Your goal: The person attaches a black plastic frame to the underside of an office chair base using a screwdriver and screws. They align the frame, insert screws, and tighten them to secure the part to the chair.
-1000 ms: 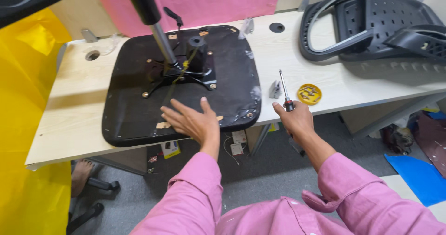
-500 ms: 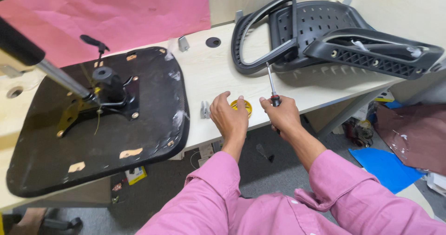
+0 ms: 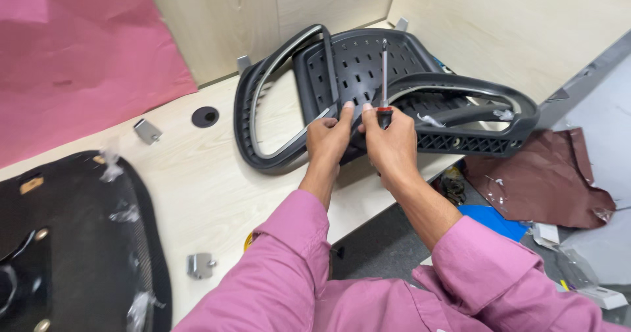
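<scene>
Presently on the bench, largest first. Worktable [image 3: 217, 194]: pale wood, under both hands, with a round cable hole [image 3: 205, 116] far to the left. Chair back frame [image 3: 368, 89]: black perforated plastic lying flat just beyond the fingertips, its armrest loops attached; no screw can be seen going in, so fastening here looks barely begun. Seat base [image 3: 79, 240]: black, upside down, well to the left, metal plate already mounted, plastic wrap scraps clinging. Left hand [image 3: 330, 138]: curled on the frame's near edge, steadying it. Right hand [image 3: 392, 141]: closed around a red-handled screwdriver [image 3: 384, 76], shaft upright over the frame. Metal bracket [image 3: 198, 265]: loose, near the left elbow; another bracket [image 3: 147, 131] farther left, unused.
</scene>
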